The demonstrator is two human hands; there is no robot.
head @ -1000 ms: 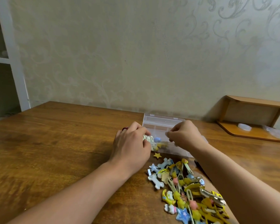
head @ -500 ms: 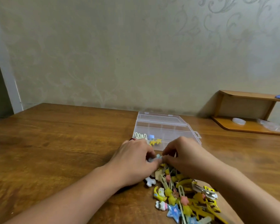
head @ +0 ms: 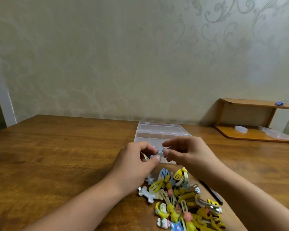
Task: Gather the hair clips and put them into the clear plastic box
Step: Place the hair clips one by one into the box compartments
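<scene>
Pale blue plastic is showing between both hands: a small light-blue hair clip [head: 159, 152] is being pinched from either side, above the near edge of the clear plastic box [head: 158, 135]. The left hand [head: 135, 165] is curling its thumb and forefinger tightly around the clip's left end, with the other fingers folded under. The right hand [head: 188, 154] is pinching the clip's right end with thumb and a lower finger, while its forefinger is sticking out loosely above. The box is sitting open on the wooden counter [head: 57, 155], just beyond the hands, its lid lying flat behind it. The pile of hair clips [head: 182, 197], mostly yellow with some blue, pink and white, is lying on the counter just below the hands, between the two forearms.
</scene>
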